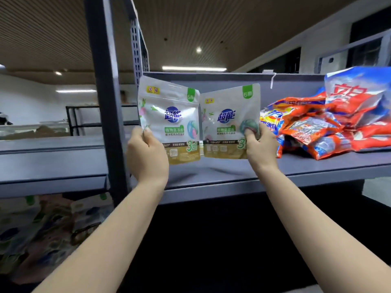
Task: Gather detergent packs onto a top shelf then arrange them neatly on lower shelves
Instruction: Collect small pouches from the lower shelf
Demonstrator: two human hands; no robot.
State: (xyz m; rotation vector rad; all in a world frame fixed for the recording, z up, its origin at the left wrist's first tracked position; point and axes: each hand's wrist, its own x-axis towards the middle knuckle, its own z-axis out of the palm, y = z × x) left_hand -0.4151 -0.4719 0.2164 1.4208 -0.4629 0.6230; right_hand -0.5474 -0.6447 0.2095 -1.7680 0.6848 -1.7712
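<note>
Lower shelf [42, 235] at far left holds blurred heap of white packs, not sorted. Left hand [146, 154] pinches left pouch [169, 121] by lower left corner; right hand [259, 148] pinches right pouch [229, 122] by lower right, thumb on front. Both pouches upright, edges touching, above top shelf [211, 172]. Judgement: set down side by side, bases flat, labels forward, clear of orange bags [313, 127] heaped at right.

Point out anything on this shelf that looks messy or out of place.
The orange detergent bags at the right end of the top shelf lie crumpled in a loose heap, overlapping at odd angles. The two white pouches, one in the left hand and one in the right hand, look intact.
</note>
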